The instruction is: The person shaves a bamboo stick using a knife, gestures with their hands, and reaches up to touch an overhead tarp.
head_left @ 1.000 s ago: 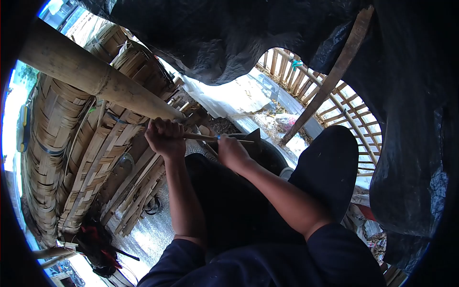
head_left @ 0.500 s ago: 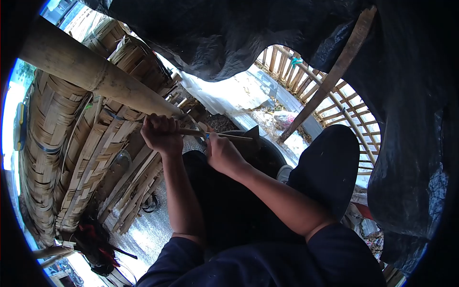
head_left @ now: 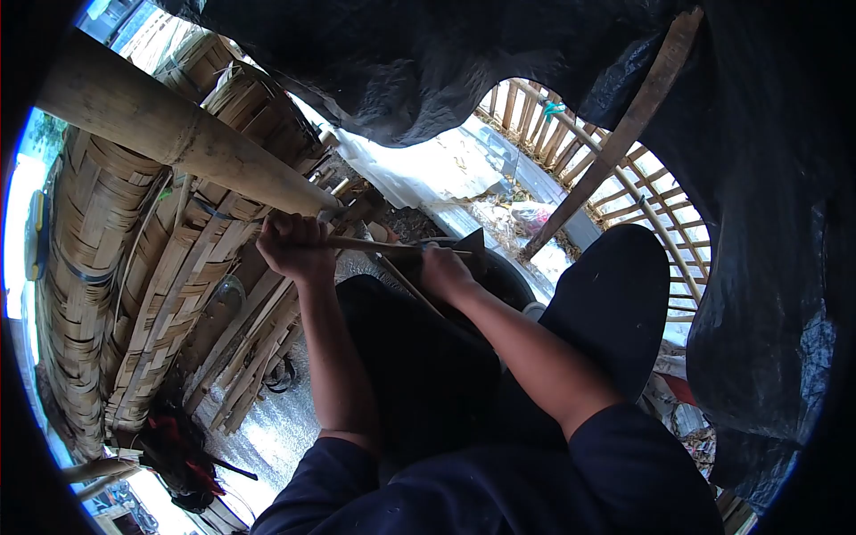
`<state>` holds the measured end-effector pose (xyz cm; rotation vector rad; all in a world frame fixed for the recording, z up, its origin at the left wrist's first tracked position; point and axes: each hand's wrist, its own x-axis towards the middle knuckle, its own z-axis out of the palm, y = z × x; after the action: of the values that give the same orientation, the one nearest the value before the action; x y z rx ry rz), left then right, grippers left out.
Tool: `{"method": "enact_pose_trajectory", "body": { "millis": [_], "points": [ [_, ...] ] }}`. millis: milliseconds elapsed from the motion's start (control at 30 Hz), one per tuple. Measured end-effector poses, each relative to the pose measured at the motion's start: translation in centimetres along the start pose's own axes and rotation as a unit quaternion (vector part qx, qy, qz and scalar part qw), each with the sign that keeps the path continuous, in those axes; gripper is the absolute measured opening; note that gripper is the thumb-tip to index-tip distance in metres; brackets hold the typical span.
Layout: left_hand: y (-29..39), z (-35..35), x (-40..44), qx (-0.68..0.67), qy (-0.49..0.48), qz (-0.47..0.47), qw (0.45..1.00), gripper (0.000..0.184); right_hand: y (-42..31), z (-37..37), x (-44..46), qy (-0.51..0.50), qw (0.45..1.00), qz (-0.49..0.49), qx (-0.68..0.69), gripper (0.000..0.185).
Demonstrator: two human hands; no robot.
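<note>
While the L hand [head_left: 296,245] clenched one end of the thin wooden stick [head_left: 370,244], the R hand [head_left: 446,275] had fingers curled on it nr the tip, by a dark tub [head_left: 514,283].

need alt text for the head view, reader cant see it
A person's left hand grips a pale stick, with the right hand farther along it. Woven rolls and a thick bamboo pole occupy the picture's left; black sheeting spans the top.
</note>
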<state>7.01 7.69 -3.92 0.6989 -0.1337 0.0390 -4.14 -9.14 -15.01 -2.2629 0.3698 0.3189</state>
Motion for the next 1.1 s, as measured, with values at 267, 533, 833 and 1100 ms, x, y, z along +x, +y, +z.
{"method": "enact_pose_trajectory", "body": {
  "millis": [267, 533, 833, 1100],
  "points": [
    [0.0, 1.6, -1.1, 0.005, -0.021, -0.058, 0.998, 0.033, -3.0, -1.7, -1.1, 0.01, 1.0, 0.006, 0.009, 0.019],
    [-0.5, 2.9, -1.8, 0.016, -0.088, -0.027, 0.996, 0.037, -4.9, -3.2, -2.0, 0.053, 0.996, -0.022, 0.063, 0.025],
    [-0.2, 0.6, -0.7, -0.029, -0.099, -0.016, 0.994, 0.037, -4.2, -0.6, -1.4, 0.117, 0.983, -0.097, 0.107, 0.023],
    [0.9, -2.7, 0.0, -0.02, -0.027, -0.003, 0.999, 0.036, -3.5, 0.6, -0.5, 0.064, 0.993, -0.082, 0.047, 0.02]
  ]
}}
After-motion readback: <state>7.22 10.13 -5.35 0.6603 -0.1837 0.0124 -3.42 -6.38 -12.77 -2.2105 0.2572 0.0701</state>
